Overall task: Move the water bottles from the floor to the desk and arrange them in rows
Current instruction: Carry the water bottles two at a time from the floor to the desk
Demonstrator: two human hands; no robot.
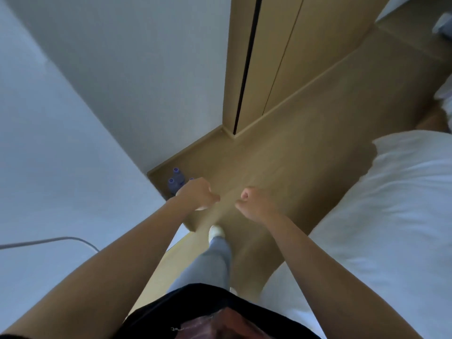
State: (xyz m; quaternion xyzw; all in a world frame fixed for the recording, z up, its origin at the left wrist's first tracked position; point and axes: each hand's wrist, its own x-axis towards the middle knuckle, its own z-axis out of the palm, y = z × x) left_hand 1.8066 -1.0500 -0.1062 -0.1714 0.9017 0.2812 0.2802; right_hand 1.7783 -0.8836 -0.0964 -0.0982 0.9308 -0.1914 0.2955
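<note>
Where floor meets wall, clear water bottles (176,180) (purple caps) stand bunched.

head view | from above, facing forward-down | floor (281,148) far below, forearms close | single view

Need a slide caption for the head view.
Both hands empty, reaching toward bottles on the floor beside the desk.

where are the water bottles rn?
Head view, left of centre: water bottles stand on the floor in the corner by the white desk, just beyond the left hand.
</note>
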